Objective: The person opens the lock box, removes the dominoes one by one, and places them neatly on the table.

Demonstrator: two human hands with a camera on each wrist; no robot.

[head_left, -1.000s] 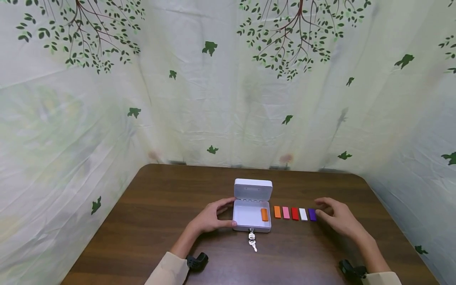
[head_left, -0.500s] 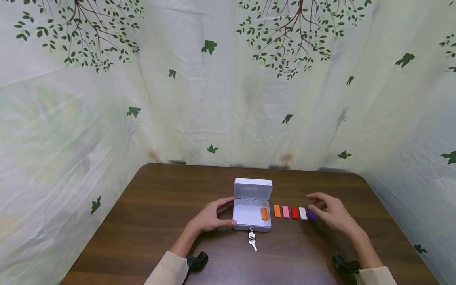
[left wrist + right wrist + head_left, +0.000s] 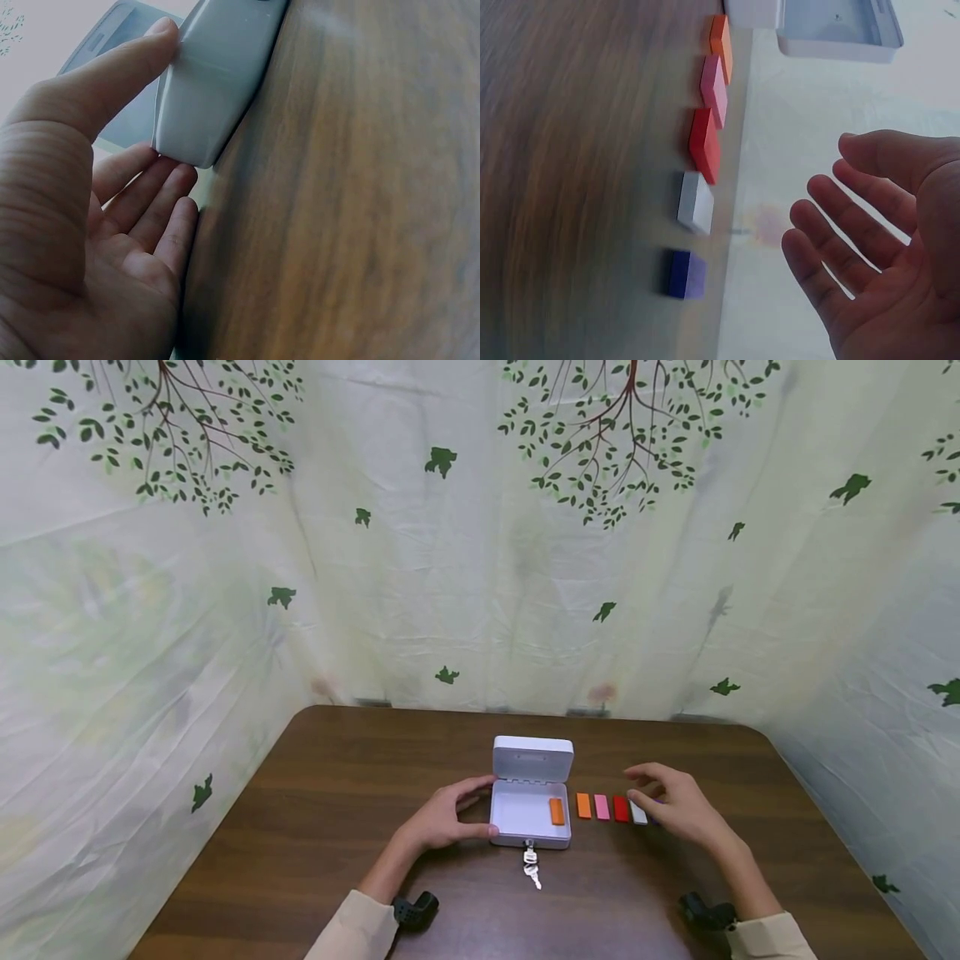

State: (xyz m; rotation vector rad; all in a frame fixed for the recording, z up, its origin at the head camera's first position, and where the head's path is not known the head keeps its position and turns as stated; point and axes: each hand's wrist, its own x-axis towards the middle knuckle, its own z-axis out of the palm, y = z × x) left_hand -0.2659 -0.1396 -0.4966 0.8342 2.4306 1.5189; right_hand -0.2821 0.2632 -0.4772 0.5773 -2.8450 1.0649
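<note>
My left hand (image 3: 448,816) holds the white metal box (image 3: 516,817) at its left side, thumb at the front corner and fingers at the back one. The box's lid (image 3: 532,760) stands raised, and an orange block (image 3: 557,812) lies inside at the right. To the right of the box runs a row of flat blocks: orange (image 3: 583,806), pink (image 3: 602,807), red (image 3: 621,808), white (image 3: 638,815) and purple (image 3: 686,274). Over the white and purple end, my right hand (image 3: 681,807) hovers with nothing in it, fingers loosely bent. From the head, it mostly hides the purple block.
Keys (image 3: 531,865) hang from the lock at the box's front and lie on the brown wooden table (image 3: 360,760). Behind the table hangs a pale curtain (image 3: 480,568) with a leaf print. Each wrist wears a black camera.
My right hand has moved left, from beside the purple block to above the white and purple ones. The left hand, box and blocks have stayed in place.
</note>
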